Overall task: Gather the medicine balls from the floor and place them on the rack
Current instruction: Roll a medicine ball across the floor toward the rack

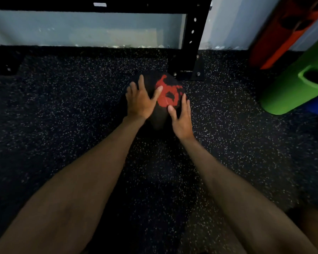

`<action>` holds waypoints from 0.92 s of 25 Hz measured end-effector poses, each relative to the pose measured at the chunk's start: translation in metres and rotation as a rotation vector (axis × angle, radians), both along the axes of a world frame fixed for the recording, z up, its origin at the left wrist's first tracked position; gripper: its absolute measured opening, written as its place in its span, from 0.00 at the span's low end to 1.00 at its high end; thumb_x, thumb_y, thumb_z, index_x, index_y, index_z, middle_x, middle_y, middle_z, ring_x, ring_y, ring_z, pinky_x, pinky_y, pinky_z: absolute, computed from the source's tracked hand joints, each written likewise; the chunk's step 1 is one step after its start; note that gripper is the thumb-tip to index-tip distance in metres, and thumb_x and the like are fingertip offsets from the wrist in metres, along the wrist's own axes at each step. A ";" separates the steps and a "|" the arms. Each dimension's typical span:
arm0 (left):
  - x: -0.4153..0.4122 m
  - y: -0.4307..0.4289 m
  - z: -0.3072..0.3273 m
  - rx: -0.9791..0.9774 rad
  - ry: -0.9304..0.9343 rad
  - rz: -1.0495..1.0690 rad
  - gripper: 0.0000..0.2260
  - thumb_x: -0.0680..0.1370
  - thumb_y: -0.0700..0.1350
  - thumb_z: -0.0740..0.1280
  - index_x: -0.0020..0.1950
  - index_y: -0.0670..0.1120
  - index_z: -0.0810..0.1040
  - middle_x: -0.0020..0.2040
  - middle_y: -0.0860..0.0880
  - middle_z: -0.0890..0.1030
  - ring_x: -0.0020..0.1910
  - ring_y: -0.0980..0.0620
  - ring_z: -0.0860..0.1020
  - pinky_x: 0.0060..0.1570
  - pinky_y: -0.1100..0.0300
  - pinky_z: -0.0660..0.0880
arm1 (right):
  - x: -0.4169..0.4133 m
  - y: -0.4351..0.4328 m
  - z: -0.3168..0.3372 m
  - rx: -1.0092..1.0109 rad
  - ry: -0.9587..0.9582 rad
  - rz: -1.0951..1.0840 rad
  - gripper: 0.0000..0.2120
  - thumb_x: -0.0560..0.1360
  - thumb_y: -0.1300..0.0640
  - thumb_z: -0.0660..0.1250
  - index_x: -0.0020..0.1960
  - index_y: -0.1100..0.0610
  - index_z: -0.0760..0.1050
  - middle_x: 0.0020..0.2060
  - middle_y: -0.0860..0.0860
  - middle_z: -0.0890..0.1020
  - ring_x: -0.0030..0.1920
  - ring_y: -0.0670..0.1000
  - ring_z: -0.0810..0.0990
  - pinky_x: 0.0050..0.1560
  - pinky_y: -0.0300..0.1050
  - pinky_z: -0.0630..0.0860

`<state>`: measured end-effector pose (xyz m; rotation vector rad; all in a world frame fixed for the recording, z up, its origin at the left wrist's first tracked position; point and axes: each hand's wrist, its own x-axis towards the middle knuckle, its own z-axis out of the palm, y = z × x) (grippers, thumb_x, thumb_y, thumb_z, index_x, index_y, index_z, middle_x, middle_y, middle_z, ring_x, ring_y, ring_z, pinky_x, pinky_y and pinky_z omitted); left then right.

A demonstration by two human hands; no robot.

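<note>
A black medicine ball (160,114) with a red marking on top lies on the dark speckled floor, just in front of the black rack's (190,37) right upright. My left hand (140,101) rests on the ball's left upper side with fingers spread. My right hand (181,119) lies against its right side, fingers apart. Both palms touch the ball, which sits on the floor. The lower part of the ball is dark and hard to separate from its shadow.
The rack's bolted foot plate (195,74) stands right behind the ball. Its low crossbar (99,4) runs along the top, with a pale wall behind. A green cylinder (294,83) and an orange-red one (283,30) lean at the right.
</note>
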<state>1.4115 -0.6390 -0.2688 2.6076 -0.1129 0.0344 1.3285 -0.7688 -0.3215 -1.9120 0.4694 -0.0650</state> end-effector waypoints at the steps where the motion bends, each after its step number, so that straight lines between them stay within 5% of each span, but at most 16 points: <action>1: 0.003 0.009 -0.008 -0.047 -0.075 -0.087 0.36 0.78 0.65 0.62 0.79 0.44 0.60 0.71 0.36 0.67 0.71 0.36 0.65 0.73 0.42 0.59 | 0.017 -0.007 -0.002 0.026 -0.016 -0.041 0.34 0.81 0.41 0.61 0.82 0.50 0.51 0.81 0.57 0.54 0.80 0.54 0.52 0.76 0.43 0.50; 4: 0.009 0.032 -0.027 -0.091 -0.151 -0.259 0.34 0.80 0.61 0.62 0.81 0.50 0.56 0.76 0.37 0.60 0.77 0.38 0.57 0.78 0.41 0.49 | 0.064 -0.021 0.003 0.081 -0.026 -0.247 0.29 0.82 0.42 0.60 0.78 0.55 0.63 0.72 0.59 0.71 0.74 0.57 0.67 0.74 0.46 0.61; 6: 0.021 0.027 -0.032 -0.070 -0.157 -0.260 0.34 0.80 0.55 0.66 0.82 0.54 0.54 0.76 0.36 0.60 0.76 0.37 0.59 0.77 0.40 0.53 | 0.081 -0.025 0.010 0.088 -0.034 -0.353 0.27 0.82 0.44 0.62 0.75 0.58 0.66 0.68 0.61 0.74 0.69 0.59 0.72 0.68 0.46 0.66; 12: 0.093 0.008 -0.021 -0.211 -0.085 -0.370 0.32 0.77 0.39 0.70 0.78 0.40 0.60 0.77 0.39 0.63 0.76 0.40 0.62 0.77 0.51 0.57 | 0.058 -0.001 -0.007 0.031 -0.089 -0.301 0.33 0.81 0.38 0.59 0.81 0.49 0.55 0.79 0.57 0.58 0.78 0.53 0.57 0.77 0.47 0.56; 16: 0.078 -0.009 -0.033 0.032 -0.224 -0.304 0.38 0.77 0.49 0.70 0.82 0.51 0.54 0.75 0.38 0.63 0.73 0.37 0.62 0.70 0.38 0.65 | 0.080 -0.021 0.006 0.105 -0.032 -0.478 0.31 0.82 0.40 0.58 0.80 0.52 0.57 0.75 0.59 0.66 0.74 0.57 0.65 0.72 0.46 0.61; 20: 0.073 -0.016 -0.046 -0.255 -0.231 -0.421 0.38 0.77 0.56 0.68 0.79 0.40 0.58 0.81 0.38 0.54 0.79 0.40 0.55 0.76 0.37 0.56 | 0.084 -0.045 0.006 0.092 -0.024 -0.605 0.27 0.83 0.43 0.59 0.77 0.53 0.63 0.70 0.59 0.72 0.69 0.57 0.72 0.66 0.46 0.67; 23: 0.071 -0.026 -0.052 -0.166 -0.279 -0.457 0.38 0.76 0.66 0.64 0.80 0.49 0.59 0.80 0.38 0.53 0.79 0.38 0.54 0.76 0.38 0.58 | 0.080 -0.058 -0.005 0.110 -0.038 -0.641 0.23 0.84 0.46 0.57 0.76 0.54 0.66 0.69 0.56 0.75 0.69 0.56 0.73 0.69 0.48 0.68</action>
